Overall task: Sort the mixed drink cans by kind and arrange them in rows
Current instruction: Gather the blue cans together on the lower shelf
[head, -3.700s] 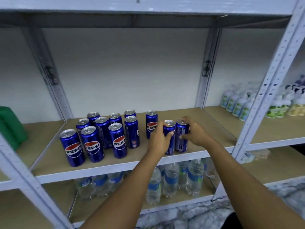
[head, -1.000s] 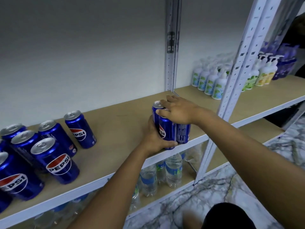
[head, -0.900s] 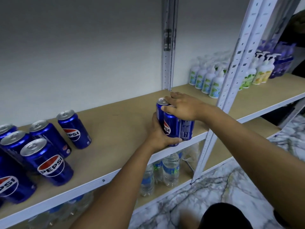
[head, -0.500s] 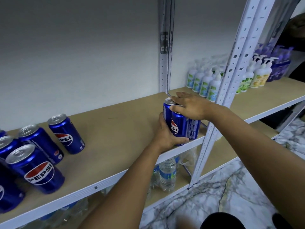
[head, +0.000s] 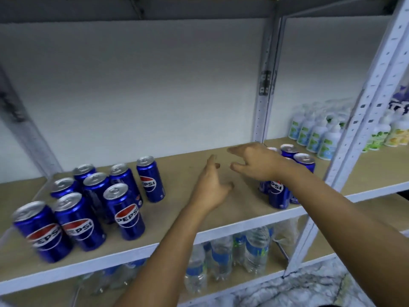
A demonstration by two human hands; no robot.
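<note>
Head cam: both our hands are off the cans now. Half a sec ago we had the left hand (head: 209, 187) wrapped round the front of a small can cluster at the shelf's right end, w/ the right hand (head: 256, 163) laid over the tops. Now that cluster (head: 285, 173) stands alone, right of centre in the frame, by the upright post (head: 263, 89), partly hidden behind our right wrist. We count at least three tops there; can't tell the exact no.

Left hand: fingers loose and spread, nothing in it, hovering over bare shelf (head: 188, 165) at mid frame. Right hand: also empty, fingers half curled, thumb apart, just left of the cluster and apart from it.

Bigger group of Pepsi cans (head: 130, 213) sits lower left of the frame, upright, bunched, not in clean rows. Well apart from the right cluster, w/ open board between.

Our read: one batch has been set down and released at the right end, so a second pile has started. Both hands point back toward the left group, so prob. next pick comes from there. Labels on the right cluster are mostly turned away or hidden, so we can't confirm how its kind differs. Sorting looks early-to-mid; the left bunch hasn't been lined up yet.

Water bottles (head: 221, 258) on the shelf below, soap bottles (head: 318, 136) at right — not ours to move.
</note>
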